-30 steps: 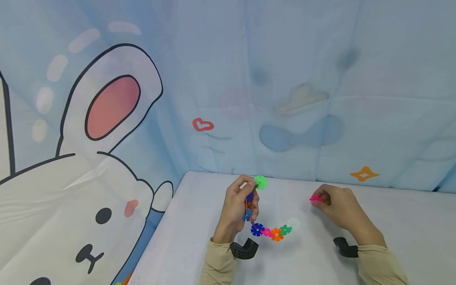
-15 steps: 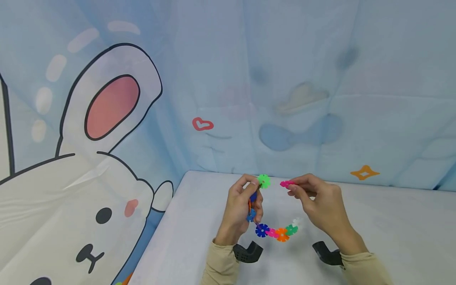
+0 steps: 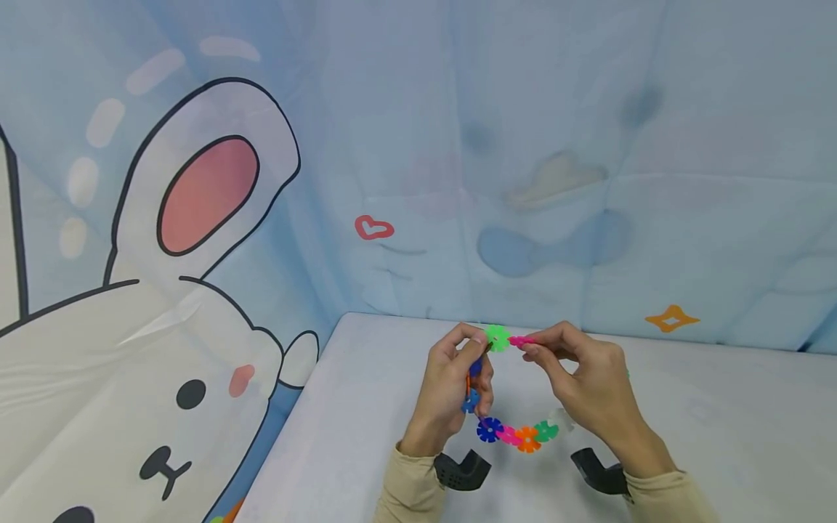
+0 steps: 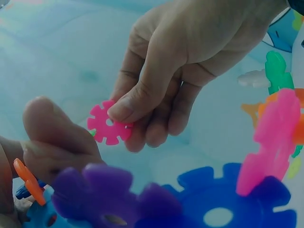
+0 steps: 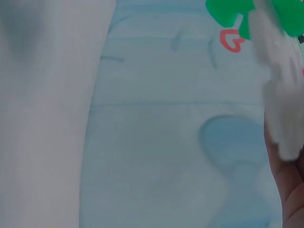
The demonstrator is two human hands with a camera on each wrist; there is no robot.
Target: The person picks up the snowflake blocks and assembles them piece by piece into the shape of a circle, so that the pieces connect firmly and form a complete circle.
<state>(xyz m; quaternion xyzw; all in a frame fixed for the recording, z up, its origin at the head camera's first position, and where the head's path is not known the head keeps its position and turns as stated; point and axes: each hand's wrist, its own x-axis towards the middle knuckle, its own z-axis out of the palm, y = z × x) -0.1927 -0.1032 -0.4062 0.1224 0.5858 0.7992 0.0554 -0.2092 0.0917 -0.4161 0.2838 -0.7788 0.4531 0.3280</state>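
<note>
My left hand grips the upper end of a chain of coloured snowflake discs, which curves down below both hands. A light green disc tops the chain above my left fingertips. My right hand pinches a single pink disc between thumb and fingers, right beside the green disc. In the left wrist view the pink disc sits in the right hand's pinch, with purple and blue discs blurred in front. The right wrist view shows only blurred green and white discs.
A pale table top lies under my hands, ending at a left edge. A blue printed curtain with a rabbit hangs behind and to the left. Black wrist mounts sit by each sleeve.
My right hand has carried the pink disc from the right, up and leftwards, until it is beside the green disc. My left hand and the chain shifted slightly to the right.
</note>
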